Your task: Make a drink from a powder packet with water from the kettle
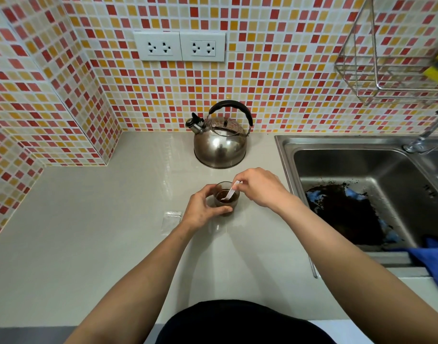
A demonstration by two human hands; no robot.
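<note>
A small clear glass (234, 202) with dark brown liquid stands on the grey counter (88, 244). My left hand (203, 207) wraps around its left side. My right hand (258, 187) pinches the top of a thin white stirrer (231, 192) whose lower end dips into the liquid. A steel kettle (220, 142) with a black handle stands behind the glass, near the tiled wall. An empty clear packet (170, 220) lies flat on the counter just left of my left wrist.
A steel sink (362, 155) lies to the right, with a dark stain and a blue cloth (433, 259) over its front edge. A tap (429, 130) stands at its back. A wire rack (386, 70) with a sponge hangs above. Wall sockets (179, 45) sit over the kettle.
</note>
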